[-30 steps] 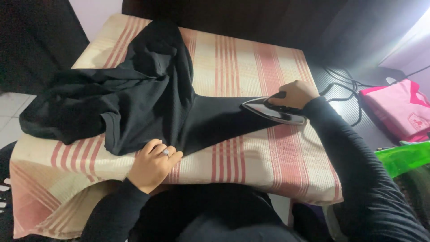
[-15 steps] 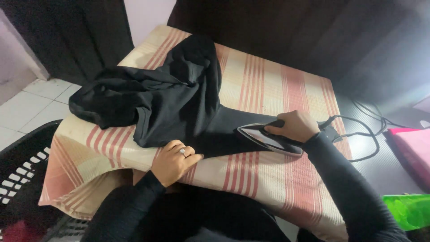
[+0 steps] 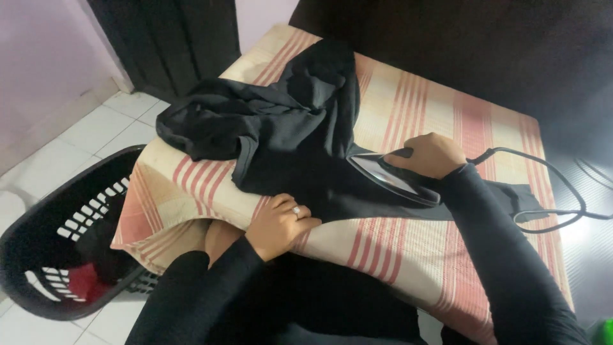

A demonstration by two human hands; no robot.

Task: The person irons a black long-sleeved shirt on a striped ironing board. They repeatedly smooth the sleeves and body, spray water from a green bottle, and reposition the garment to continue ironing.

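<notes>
A black garment lies partly bunched on a table covered with a red and cream striped cloth. My right hand grips the handle of an electric iron whose soleplate rests on the flat part of the garment. My left hand presses down on the garment's near edge, a ring on one finger, fingers curled. Both arms wear black sleeves. The iron's black cord trails off to the right.
A black laundry basket with clothes inside stands on the white tiled floor at lower left. Dark curtains or furniture rise behind the table. A pale wall is at far left.
The iron has slid left along the garment toward the bunched part. My view has swung left, bringing the laundry basket in. My left hand stays on the near edge.
</notes>
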